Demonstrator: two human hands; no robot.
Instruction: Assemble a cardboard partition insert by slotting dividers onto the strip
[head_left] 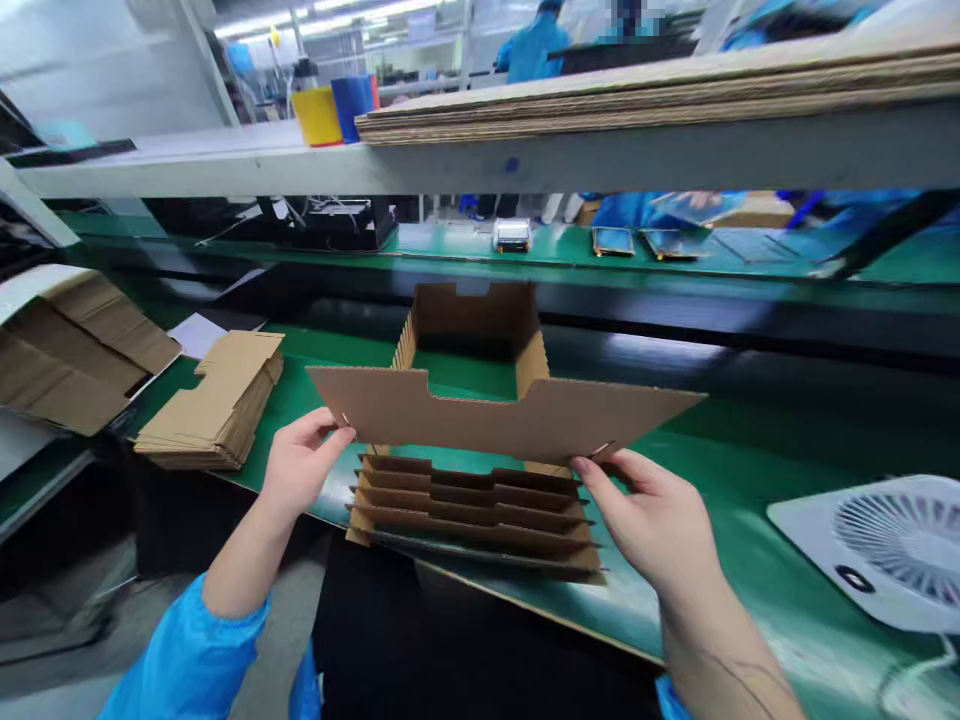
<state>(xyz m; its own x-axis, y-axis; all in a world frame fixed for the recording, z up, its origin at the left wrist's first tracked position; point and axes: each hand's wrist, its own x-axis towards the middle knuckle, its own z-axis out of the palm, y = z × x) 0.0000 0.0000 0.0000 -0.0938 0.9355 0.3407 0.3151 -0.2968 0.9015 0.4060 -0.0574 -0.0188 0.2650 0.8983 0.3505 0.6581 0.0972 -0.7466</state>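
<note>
Both of my hands hold one notched cardboard divider (495, 415) by its lower corners, raised above a slotted cardboard frame (532, 350). My left hand (300, 460) pinches the left corner between thumb and fingers. At the right corner my right hand (645, 510) grips likewise, thumb toward me. Small slits show near both lower corners of the divider. Several cardboard dividers (472, 505) stand crosswise in the near part of the frame, and its far part holds none. The held divider hides the middle of the frame.
A stack of cut cardboard pieces (217, 400) lies left on the green bench (750, 480), with a cardboard box (82, 340) beyond it. A white fan (885, 545) lies at the right. Overhead, a shelf (450, 165) carries cardboard sheets (660, 90) and tape rolls (319, 115).
</note>
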